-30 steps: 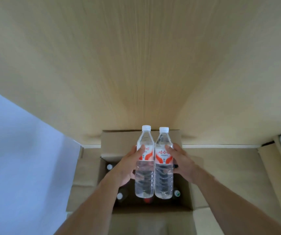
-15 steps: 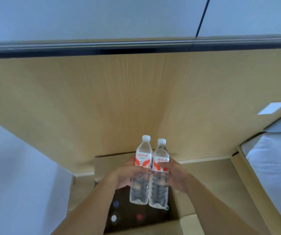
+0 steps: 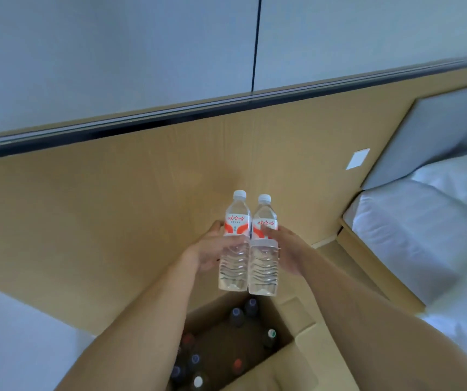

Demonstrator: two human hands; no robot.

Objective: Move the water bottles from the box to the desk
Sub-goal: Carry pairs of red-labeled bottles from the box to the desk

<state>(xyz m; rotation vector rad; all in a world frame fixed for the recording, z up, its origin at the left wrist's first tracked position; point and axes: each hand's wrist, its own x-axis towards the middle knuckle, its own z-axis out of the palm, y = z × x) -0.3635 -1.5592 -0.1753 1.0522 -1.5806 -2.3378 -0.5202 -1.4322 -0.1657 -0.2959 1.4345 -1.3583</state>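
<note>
Two clear water bottles with white caps and red-and-white labels are held upright side by side above the open cardboard box (image 3: 297, 359). My left hand (image 3: 206, 249) grips the left bottle (image 3: 235, 246) from its left side. My right hand (image 3: 288, 249) grips the right bottle (image 3: 264, 249) from its right side. The bottles touch each other and hang in the air in front of a wooden wall panel. Inside the box several bottles with dark, red, green and white caps stand upright. No desk is in view.
A wooden wall panel (image 3: 113, 221) with a dark ledge (image 3: 170, 114) on top fills the middle. A bed with white sheets (image 3: 424, 221) stands at the right. A white surface (image 3: 15, 334) lies at the lower left. A white wall plate (image 3: 357, 158) sits on the panel.
Both hands have lifted the two bottles higher out of the box. The view has tilted up and to the right, bringing the ledge, the grey wall and the bed into sight.
</note>
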